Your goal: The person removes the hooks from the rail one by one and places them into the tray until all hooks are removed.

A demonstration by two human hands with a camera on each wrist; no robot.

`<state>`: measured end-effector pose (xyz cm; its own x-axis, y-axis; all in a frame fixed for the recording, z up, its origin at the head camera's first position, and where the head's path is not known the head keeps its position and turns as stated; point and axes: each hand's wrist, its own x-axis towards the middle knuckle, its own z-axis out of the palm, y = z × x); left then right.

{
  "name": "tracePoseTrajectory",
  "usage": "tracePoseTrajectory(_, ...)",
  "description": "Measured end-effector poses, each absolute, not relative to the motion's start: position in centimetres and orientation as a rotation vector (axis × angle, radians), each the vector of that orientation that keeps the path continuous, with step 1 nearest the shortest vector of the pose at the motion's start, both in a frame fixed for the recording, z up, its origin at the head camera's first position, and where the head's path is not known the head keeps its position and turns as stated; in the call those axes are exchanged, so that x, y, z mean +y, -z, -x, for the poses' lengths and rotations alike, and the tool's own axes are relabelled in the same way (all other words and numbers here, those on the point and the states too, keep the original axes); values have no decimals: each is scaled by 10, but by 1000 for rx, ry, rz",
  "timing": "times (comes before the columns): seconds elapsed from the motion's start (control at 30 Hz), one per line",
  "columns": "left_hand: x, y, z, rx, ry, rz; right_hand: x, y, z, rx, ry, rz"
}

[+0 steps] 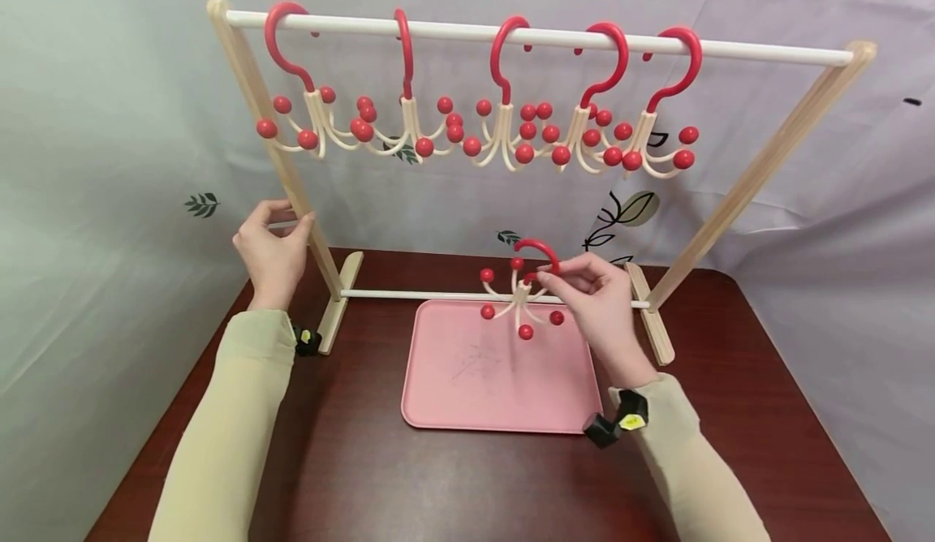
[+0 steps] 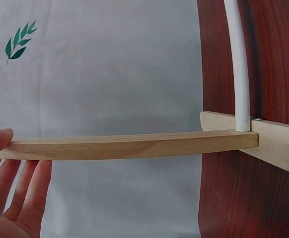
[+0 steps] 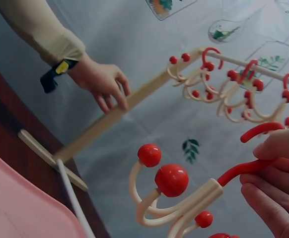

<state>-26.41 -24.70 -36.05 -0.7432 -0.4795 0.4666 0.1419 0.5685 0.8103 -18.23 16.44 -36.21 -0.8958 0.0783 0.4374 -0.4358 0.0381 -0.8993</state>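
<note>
My right hand [image 1: 595, 298] pinches the red hook of a cream multi-arm hanger [image 1: 522, 292] with red ball tips, held above a pink tray [image 1: 504, 388]. In the right wrist view the hanger's cream stem [image 3: 199, 196] points away from the fingers. My left hand [image 1: 276, 250] grips the left wooden post [image 2: 134, 147] of a rack, its thumb on one side and fingers on the other. Several similar hangers, such as the leftmost hanger [image 1: 316, 108], hang by red hooks from the rack's white top rod [image 1: 453, 32].
The rack's right post [image 1: 767, 165] slants up on the right. A white lower rod [image 1: 416, 294] joins the two wooden feet, the left foot [image 1: 340, 303] and the right foot [image 1: 650, 315]. All stand on a dark red-brown table [image 1: 351, 461] before a patterned pale cloth [image 1: 438, 209].
</note>
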Motion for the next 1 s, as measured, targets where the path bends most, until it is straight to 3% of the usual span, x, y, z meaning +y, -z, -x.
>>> tracePoseTrajectory(0.5,-247,360,264,-2123,1173,-268,89,427,197,-2171,-2201,-176)
tracePoseTrajectory(1.0,-247,360,263,-2124,1162,-268,63,443,212,-2143,-2268,-152)
